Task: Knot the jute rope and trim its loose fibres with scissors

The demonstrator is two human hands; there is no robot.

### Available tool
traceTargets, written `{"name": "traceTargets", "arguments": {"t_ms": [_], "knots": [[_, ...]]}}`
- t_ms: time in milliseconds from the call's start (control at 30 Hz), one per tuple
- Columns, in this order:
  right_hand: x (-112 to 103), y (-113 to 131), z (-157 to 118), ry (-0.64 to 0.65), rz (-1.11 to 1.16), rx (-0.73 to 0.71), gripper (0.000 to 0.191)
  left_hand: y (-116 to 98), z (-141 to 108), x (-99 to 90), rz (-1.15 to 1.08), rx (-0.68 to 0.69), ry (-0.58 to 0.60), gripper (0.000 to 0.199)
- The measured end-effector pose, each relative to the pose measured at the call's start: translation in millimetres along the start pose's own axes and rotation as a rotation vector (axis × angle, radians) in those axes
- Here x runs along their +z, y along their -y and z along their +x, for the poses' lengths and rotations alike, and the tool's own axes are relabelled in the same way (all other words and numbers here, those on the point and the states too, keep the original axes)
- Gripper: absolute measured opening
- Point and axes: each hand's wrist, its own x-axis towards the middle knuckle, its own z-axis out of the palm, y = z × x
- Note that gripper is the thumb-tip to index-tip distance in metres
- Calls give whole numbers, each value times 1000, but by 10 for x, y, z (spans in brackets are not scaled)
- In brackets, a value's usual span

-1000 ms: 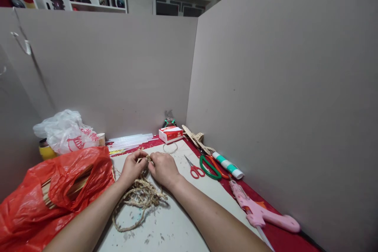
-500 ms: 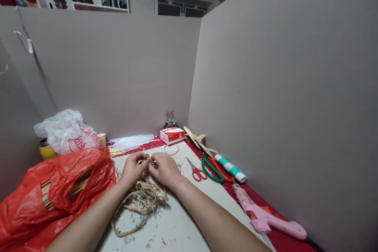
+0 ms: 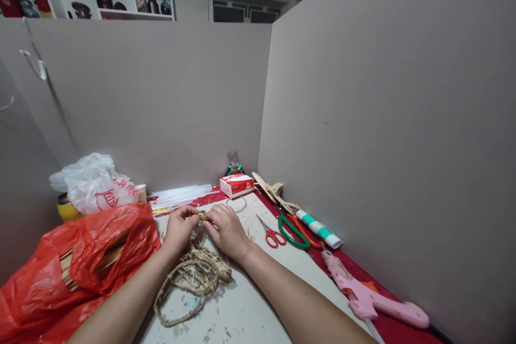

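Note:
Between my two hands is a length of braided straw rope (image 3: 201, 216), pinched by the fingertips. My left hand (image 3: 180, 228) is closed on it from the left, thumb and forefinger together. From the right, my right hand (image 3: 228, 230) grips the same rope with its fingers bent over it, partly hiding it. Below the hands, the rest of the straw rope lies in a loose tangled heap on the pale board (image 3: 258, 301), with one wide loop at the lower left.
Right of my hands lie red scissors (image 3: 274, 237), green-handled shears (image 3: 294, 234), a striped roll (image 3: 319, 229) and a pink glue gun (image 3: 368, 295). A red plastic bag (image 3: 36, 269) with flat strips stands left. Behind are a tissue box (image 3: 237, 186), clear sticks (image 3: 181, 193) and grey partitions (image 3: 161, 91).
My hands stay at the rope with only small finger shifts; less of the rope shows between them. The whole view has shifted slightly.

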Motion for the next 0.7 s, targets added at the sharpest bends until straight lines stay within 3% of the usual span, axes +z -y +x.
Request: {"name": "traceTargets", "arguments": {"t_ms": [67,233,333,433,567,700], "knots": [[20,-7,-5,-2,20,38,8,5,11,-4,-24,-24,4,9],[91,-25,-22,73,-53,145,11,101,-51,26,178,187,61,10],[80,-25,-19,103,-82,162,10,102,-84,38,240,224,114,11],[25,-15,-2,105,-32,71,9,42,-69,33,180,169,78,9],[-34,-5,16,30,83,-90,9,-32,-2,-2,-36,-21,-9,9],[-13,-19,14,-19,144,-86,11,-33,47,-60,-94,-104,-9,17]]}}
